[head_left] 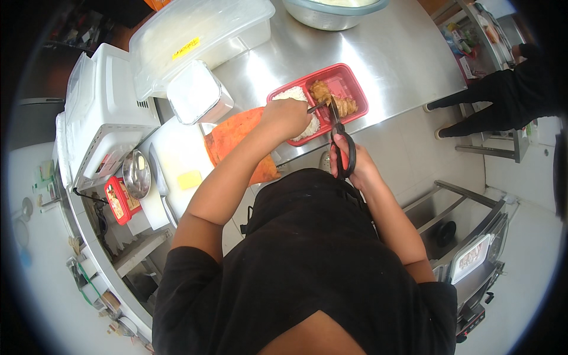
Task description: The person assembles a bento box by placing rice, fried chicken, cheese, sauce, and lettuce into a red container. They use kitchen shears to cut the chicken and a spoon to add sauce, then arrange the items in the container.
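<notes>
Red plastic makes the divided tray, which lies on the steel table, close to its near edge. White rice fills the left compartment; browned pieces of food are in the right one.

The left hand is above the rice side, its fingers closed together around a thin dark utensil — its exact kind I cannot tell — which points toward the food. The right hand is wrapped on the handles of black and red scissors, and their blades reach over the browned pieces. How wide the blades stand, I cannot tell.

Left of the tray, an orange cloth lies partly under the left forearm. Further left, a knife and a yellow block rest on a white board. Beyond the tray stands a metal bowl.
</notes>
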A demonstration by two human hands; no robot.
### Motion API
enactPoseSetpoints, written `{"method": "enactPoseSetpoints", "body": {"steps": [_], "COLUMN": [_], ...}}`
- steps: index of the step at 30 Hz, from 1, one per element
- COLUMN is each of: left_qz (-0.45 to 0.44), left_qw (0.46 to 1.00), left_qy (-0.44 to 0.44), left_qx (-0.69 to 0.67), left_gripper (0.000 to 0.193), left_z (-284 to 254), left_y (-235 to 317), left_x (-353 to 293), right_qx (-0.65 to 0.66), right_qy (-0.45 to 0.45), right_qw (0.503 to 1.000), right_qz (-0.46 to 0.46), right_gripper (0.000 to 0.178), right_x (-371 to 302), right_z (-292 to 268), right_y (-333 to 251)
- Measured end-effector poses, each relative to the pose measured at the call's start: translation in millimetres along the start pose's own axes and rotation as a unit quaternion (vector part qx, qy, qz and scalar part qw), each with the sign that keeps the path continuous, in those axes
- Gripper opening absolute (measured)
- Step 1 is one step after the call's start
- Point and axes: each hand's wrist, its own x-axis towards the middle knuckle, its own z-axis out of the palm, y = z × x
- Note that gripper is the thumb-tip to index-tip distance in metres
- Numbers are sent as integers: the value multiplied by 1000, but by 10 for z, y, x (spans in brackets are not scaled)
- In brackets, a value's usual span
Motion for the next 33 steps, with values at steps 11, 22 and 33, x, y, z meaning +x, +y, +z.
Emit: {"method": "enactPoseSetpoints", "body": {"steps": [11,22,33], "left_qz": [-22,9,97], "left_qw": [997,995,973], "left_qy": [-53,30,105], "left_qx": [-54,97,180], "left_gripper": [36,33,5], "left_z": [-48,-25,94], "left_y": [51,115,119], "left_x": [-45,-109,26], "right_qx": [54,60,67], "right_qy": [-37,-52,-40], "right_qw": [998,997,997], "right_qz": [11,1,20], "right_gripper": [44,42,35], "right_x": [-33,-26,-36], "right_z": [-34,-109,-106], "right_y": [0,-10,-24]}}
